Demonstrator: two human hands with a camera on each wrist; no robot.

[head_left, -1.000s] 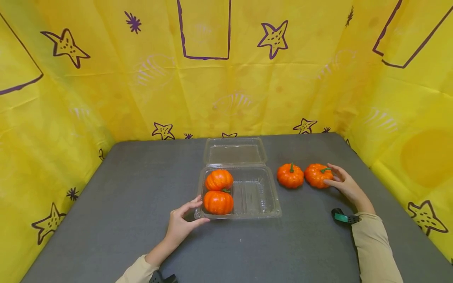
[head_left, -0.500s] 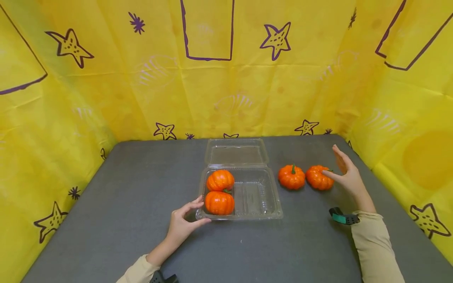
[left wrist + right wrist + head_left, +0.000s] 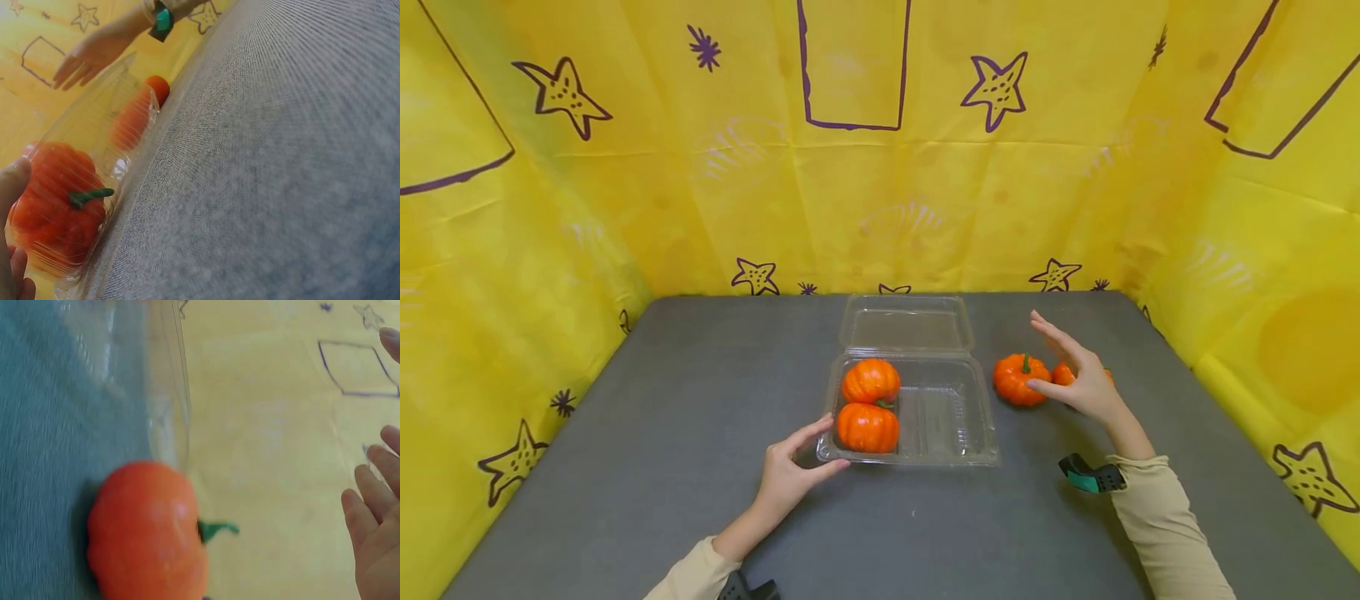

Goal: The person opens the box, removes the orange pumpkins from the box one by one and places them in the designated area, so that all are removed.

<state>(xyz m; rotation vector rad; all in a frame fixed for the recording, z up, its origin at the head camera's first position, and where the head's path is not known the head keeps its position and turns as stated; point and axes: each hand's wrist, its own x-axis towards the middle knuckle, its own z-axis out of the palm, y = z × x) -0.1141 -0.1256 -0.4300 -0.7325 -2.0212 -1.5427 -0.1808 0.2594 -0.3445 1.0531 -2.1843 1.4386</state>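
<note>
A clear plastic clamshell container (image 3: 958, 454) lies open mid-table with its lid (image 3: 906, 325) folded back. Two orange pumpkins (image 3: 870, 381) (image 3: 867, 427) fill its left half; the right half is bare. My left hand (image 3: 808, 454) rests against the container's front left corner, thumb along the front edge, one finger (image 3: 12, 187) on the side wall. Right of the container a third pumpkin (image 3: 1018, 381) (image 3: 147, 544) sits on the table. A fourth pumpkin (image 3: 1062, 372) is mostly hidden behind my right hand (image 3: 1063, 367), which hovers over the two loose pumpkins, fingers (image 3: 375, 512) spread, holding nothing.
The grey table (image 3: 662, 400) is walled on three sides by yellow cloth with purple stars (image 3: 1000, 167). A green and black wrist strap (image 3: 1093, 477) sits on my right forearm. The container's clear wall (image 3: 165, 394) stands close beside the loose pumpkin.
My right hand lifted off the far-right pumpkin and swung left, now hovering above both loose pumpkins. The left hand and the container have stayed put.
</note>
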